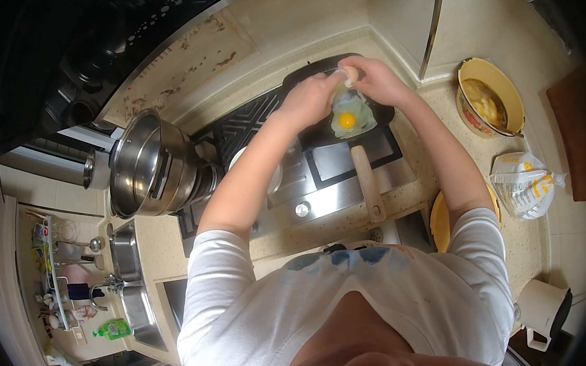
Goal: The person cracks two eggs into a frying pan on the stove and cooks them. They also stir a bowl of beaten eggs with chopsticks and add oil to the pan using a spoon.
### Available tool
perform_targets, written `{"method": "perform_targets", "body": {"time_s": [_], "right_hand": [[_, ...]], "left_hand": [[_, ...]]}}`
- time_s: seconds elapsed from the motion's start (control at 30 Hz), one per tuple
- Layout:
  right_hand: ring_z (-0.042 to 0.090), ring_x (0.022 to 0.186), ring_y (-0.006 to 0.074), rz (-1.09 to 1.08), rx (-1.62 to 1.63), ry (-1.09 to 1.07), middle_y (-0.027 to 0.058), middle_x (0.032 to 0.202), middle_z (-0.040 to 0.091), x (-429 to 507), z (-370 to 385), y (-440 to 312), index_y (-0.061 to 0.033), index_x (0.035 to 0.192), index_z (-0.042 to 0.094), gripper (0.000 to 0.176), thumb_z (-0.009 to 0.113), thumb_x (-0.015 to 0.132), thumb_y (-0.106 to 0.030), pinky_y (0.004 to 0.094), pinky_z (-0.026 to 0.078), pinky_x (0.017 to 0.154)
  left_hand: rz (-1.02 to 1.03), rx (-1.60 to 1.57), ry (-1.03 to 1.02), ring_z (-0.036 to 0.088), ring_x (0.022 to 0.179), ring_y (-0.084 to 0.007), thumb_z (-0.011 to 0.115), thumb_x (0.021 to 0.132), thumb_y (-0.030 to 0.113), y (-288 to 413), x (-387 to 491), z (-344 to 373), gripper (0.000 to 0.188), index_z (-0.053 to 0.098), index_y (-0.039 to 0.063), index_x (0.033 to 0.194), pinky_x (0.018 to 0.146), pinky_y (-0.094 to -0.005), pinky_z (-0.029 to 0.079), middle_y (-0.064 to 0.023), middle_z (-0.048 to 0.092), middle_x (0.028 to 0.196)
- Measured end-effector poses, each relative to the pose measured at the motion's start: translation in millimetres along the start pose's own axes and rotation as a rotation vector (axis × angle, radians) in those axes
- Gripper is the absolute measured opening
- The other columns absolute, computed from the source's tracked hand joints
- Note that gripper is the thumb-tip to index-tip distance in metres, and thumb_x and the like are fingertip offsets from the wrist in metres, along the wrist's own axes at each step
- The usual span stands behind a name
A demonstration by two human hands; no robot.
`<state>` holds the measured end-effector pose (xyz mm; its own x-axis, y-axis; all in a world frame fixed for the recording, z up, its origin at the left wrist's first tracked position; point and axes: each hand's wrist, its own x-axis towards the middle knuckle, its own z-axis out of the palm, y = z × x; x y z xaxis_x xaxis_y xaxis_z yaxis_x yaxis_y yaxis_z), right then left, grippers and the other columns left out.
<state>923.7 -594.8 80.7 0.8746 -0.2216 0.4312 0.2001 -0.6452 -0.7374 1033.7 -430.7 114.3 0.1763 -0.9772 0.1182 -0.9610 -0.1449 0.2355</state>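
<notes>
My left hand (pixel 310 95) and my right hand (pixel 382 82) meet over a black frying pan (pixel 383 114) on the gas stove. Between their fingers is a cracked eggshell (pixel 351 75), gripped from both sides and partly hidden by the fingertips. Clear egg white stretches down from the shell to a raw egg (pixel 348 120) in the pan, its yolk whole and round. The pan's pale wooden handle (pixel 367 178) points back towards my body.
Left of the pan stands a large steel pot (pixel 141 171); a white bowl (pixel 276 177) is partly behind my left forearm. On the right counter are an enamel basin (pixel 461 106) of liquid food, a tied plastic bag (pixel 522 188), a yellow round item (pixel 439 223) and a kettle (pixel 541 311). A sink (pixel 141 308) lies far left.
</notes>
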Motion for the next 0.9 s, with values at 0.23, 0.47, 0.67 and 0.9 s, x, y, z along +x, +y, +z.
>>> {"method": "perform_targets", "body": {"time_s": [0.23,0.47,0.67,0.9], "right_hand": [[0.058,0.098,0.0340,-0.036,-0.099,0.003,0.0178,0.105,0.062,1.8,-0.4,-8.5,-0.0015,0.111,0.057,0.035,0.059,0.076,0.002,0.0380,0.047,0.084],[0.055,0.100,0.0361,-0.236,-0.294,0.075,0.0196,0.106,0.060,4.4,1.2,4.1,-0.0019,0.111,0.057,0.037,0.055,0.075,0.006,0.0405,0.045,0.087],[0.054,0.102,0.0351,-0.192,-0.353,0.073,0.0186,0.107,0.059,5.0,-3.8,-5.9,-0.0037,0.112,0.057,0.039,0.053,0.075,0.008,0.0399,0.044,0.089],[0.053,0.101,0.0357,-0.151,-0.389,0.079,0.0180,0.106,0.059,6.6,-7.2,-16.6,-0.0039,0.112,0.057,0.038,0.054,0.076,0.005,0.0397,0.043,0.089]], "left_hand": [[0.015,-0.037,0.074,0.058,0.089,-0.0347,0.059,0.073,-0.001,-0.6,-1.1,6.1,0.047,0.054,0.012,0.118,0.075,-0.0406,0.048,-0.0155,0.058,0.096],[0.012,0.090,0.097,0.060,0.089,-0.0340,0.057,0.070,-0.002,-6.5,-2.7,6.2,0.032,0.064,0.009,0.100,0.075,-0.0418,0.050,-0.0169,0.060,0.094],[0.012,0.156,0.111,0.059,0.087,-0.0333,0.056,0.080,0.006,-3.6,-7.7,-3.3,0.023,0.063,0.010,0.101,0.072,-0.0414,0.049,-0.0140,0.060,0.093],[0.009,0.209,0.193,0.060,0.088,-0.0324,0.054,0.081,0.009,3.8,-14.6,-12.4,0.023,0.063,0.013,0.102,0.072,-0.0422,0.050,-0.0117,0.061,0.095]]}}
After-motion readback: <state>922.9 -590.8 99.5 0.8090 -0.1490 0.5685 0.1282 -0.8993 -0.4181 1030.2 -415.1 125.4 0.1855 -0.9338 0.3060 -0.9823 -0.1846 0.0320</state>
